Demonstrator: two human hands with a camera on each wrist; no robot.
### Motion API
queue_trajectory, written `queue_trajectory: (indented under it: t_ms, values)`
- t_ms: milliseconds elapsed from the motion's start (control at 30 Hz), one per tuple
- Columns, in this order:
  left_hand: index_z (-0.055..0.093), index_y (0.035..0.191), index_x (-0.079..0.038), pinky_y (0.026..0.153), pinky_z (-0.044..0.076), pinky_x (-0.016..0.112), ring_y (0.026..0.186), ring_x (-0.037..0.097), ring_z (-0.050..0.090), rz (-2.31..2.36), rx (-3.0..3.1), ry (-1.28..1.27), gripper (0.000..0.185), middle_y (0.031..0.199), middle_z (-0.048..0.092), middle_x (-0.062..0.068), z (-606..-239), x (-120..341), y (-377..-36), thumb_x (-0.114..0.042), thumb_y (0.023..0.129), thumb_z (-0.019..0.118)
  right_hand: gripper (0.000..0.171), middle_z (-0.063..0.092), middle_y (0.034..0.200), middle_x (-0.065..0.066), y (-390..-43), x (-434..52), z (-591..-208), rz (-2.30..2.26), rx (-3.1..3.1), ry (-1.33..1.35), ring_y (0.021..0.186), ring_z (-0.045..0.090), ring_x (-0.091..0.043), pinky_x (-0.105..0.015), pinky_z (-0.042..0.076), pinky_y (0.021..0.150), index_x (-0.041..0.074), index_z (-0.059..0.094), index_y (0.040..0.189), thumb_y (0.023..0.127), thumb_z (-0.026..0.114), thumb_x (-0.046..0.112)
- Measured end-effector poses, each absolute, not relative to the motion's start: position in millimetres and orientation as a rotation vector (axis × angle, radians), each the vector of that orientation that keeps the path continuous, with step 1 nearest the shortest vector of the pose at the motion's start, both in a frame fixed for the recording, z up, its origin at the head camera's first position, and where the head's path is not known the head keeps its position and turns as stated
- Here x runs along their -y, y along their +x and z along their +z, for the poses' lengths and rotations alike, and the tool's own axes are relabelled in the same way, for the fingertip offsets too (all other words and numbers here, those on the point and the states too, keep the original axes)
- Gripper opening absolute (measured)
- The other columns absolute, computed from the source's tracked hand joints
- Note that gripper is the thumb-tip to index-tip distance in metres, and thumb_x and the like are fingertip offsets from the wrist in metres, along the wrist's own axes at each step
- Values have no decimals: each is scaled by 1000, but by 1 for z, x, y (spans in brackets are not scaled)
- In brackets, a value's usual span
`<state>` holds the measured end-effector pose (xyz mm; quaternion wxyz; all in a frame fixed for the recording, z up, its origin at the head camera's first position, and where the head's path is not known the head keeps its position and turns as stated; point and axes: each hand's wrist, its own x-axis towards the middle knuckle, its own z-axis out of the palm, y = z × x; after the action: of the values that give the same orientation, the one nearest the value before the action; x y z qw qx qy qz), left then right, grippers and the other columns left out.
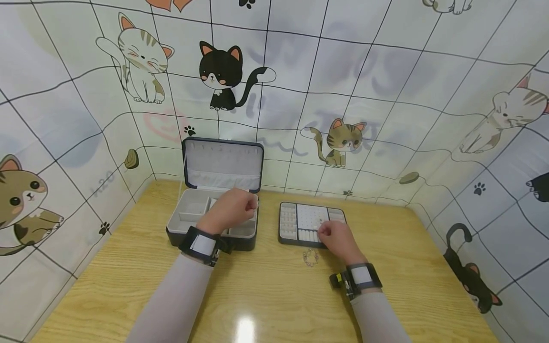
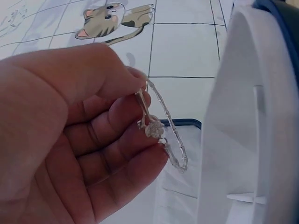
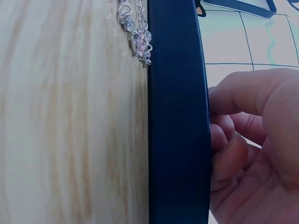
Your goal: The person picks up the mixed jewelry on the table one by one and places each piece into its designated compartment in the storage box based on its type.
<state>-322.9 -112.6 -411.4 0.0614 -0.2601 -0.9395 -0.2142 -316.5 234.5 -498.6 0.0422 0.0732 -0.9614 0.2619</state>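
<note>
An open dark jewellery box [image 1: 180, 233] with a pale lining stands on the wooden table, its lid upright. My left hand [image 1: 231, 209] hovers over its front compartments and pinches a thin silver bracelet [image 2: 163, 128] between thumb and fingers; the box's white lining [image 2: 243, 116] fills the right of the left wrist view. A flat dark insert tray [image 1: 287, 224] with pale slots lies to the box's right. My right hand [image 1: 336, 236] rests with curled fingers on the tray's front edge [image 3: 177, 116]. Whether it holds anything is hidden. A silver chain [image 1: 310, 257] lies on the table just before the tray [image 3: 136, 32].
The wooden table [image 1: 266, 295] is walled on three sides by white panels printed with cartoon cats [image 1: 223, 74]. Bare tabletop lies in front of both forearms and right of the tray.
</note>
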Motion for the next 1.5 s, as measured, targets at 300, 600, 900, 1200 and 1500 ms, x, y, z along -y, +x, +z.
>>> queue_trajectory:
  t_ms: [300,600,900,1200,1500]
  values:
    - [69,82,-15,64,45,29,69,14,56,-655,2902,-708,9,75,64,-3,-422,117,-332,-9,89,71,8,67,79,-3,-315,-237,-500,829,2929,225,78,58,-19,-31,47,70,11,76,85,92,74,8]
    - [67,80,-17,61,43,29,66,14,55,-641,2960,-630,13,73,62,-3,-437,118,-340,-11,91,71,8,67,79,-2,-315,-237,-500,860,2918,219,77,58,-19,-31,48,69,12,75,84,92,75,9]
    - [66,77,-16,59,43,30,64,15,55,-598,2972,-605,16,70,61,-2,-444,118,-342,-10,92,70,8,67,79,-2,-314,-237,-500,866,2908,230,77,58,-20,-32,48,70,12,76,84,91,75,8]
    - [66,76,-15,59,42,29,65,15,54,-564,2986,-636,18,72,60,-1,-451,117,-346,-8,92,69,9,67,79,-2,-317,-236,-503,852,2907,235,80,58,-20,-32,47,71,12,76,83,90,75,7]
    - [59,67,-16,56,37,28,60,14,48,-592,2997,-668,27,64,50,-3,-447,118,-344,-4,90,66,9,67,80,-2,-318,-237,-501,856,2919,210,80,58,-20,-32,47,70,13,75,83,91,74,8]
